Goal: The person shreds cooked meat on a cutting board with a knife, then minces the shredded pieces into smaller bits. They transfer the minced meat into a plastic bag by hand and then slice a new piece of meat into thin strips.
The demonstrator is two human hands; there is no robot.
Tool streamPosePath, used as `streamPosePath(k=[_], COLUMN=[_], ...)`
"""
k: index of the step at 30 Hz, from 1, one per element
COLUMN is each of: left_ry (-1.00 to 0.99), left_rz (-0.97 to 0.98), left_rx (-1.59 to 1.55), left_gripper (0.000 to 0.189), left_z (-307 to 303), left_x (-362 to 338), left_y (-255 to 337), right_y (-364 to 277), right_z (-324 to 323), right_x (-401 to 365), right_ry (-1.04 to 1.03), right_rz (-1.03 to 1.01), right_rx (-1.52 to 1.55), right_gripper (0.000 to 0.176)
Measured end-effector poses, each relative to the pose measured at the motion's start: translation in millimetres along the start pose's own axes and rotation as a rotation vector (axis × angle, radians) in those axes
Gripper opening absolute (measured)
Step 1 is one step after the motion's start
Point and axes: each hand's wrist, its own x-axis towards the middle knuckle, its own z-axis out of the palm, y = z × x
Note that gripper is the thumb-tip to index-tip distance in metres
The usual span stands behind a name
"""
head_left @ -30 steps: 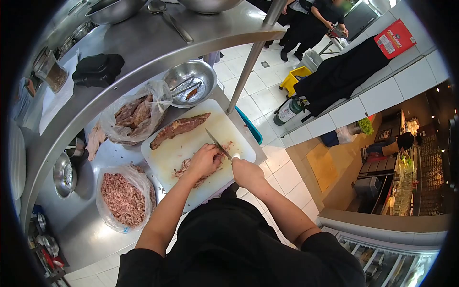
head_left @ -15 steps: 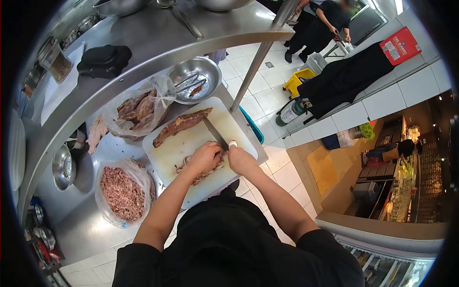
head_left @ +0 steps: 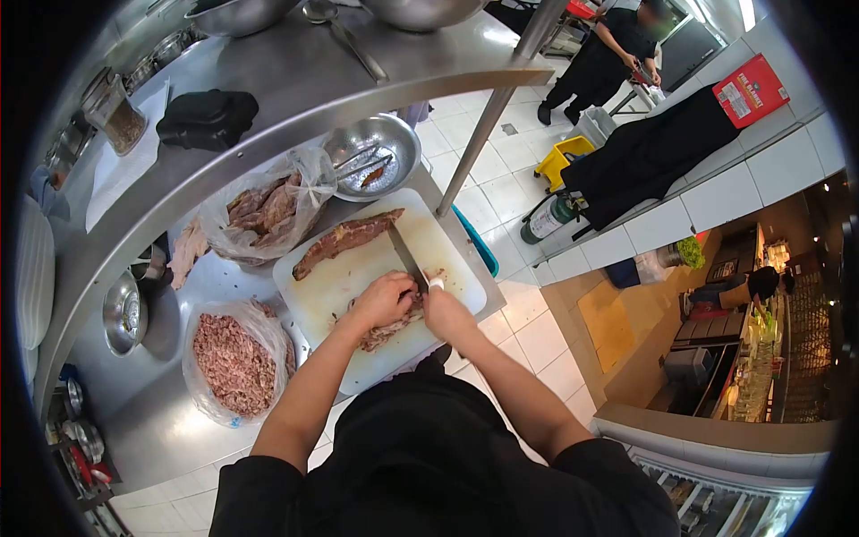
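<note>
My right hand [head_left: 450,316] is closed round the white handle of a knife [head_left: 410,255]. Its blade points away from me, over the white cutting board [head_left: 452,237]. Curled fingers of my left hand [head_left: 385,301] press on sliced meat [head_left: 383,336], right beside the blade; the fingertips are partly hidden. Farther up the board lies a long uncut piece of browned meat [head_left: 347,242]. To the left, a clear plastic bag [head_left: 267,204] holds larger meat pieces, and a nearer open bag is full of finely chopped meat [head_left: 234,360].
Behind the board stands a steel bowl [head_left: 407,143] with tongs in it. A metal shelf [head_left: 295,89] overhangs the counter, its post [head_left: 479,148] rising at the board's far right corner. A smaller bowl [head_left: 123,313] sits left. Another person [head_left: 608,54] stands across the room.
The whole view has shifted slightly. The knife handle and my right hand have come a little closer to me, while my left hand keeps its place on the sliced meat.
</note>
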Motion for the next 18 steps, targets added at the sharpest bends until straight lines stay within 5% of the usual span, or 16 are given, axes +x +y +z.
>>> streamPosePath(k=[12,18], left_ry=[0.008,0.015], left_rz=[0.051,0.012], left_rx=[0.094,0.116], left_gripper=[0.023,0.022], left_z=[-10,-5], left_x=[-8,-14], left_y=[9,3], right_y=[-3,-24], right_z=[-7,-21], right_x=[-2,-36], right_ry=[0.084,-0.141], right_rz=[-0.071,0.049], right_rx=[0.04,-0.127], right_gripper=[0.033,0.022])
